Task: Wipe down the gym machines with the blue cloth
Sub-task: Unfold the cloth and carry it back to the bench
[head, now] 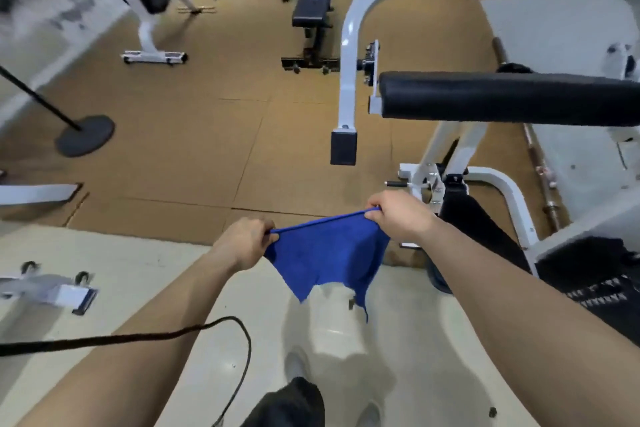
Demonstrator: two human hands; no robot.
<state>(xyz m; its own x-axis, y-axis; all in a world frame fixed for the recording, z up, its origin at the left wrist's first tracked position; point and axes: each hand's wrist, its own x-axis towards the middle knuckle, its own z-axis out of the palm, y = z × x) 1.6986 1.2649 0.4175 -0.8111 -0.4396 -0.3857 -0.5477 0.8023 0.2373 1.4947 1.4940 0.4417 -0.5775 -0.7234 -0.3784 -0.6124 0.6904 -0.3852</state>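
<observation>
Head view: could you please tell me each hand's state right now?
Left hand: pinches the top edge of the blue cloth.
Right hand: pinches the same edge.

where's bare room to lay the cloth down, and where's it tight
Widest bare patch for the blue cloth: brown mat between the round black base, the black bench and the white frame arm. Crowded at right, under the black roller pad, among frame legs.

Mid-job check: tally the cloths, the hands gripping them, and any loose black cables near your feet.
blue cloth: 1
hands gripping it: 2, the left hand and the right hand
black cable: 1
Total: 4
</observation>
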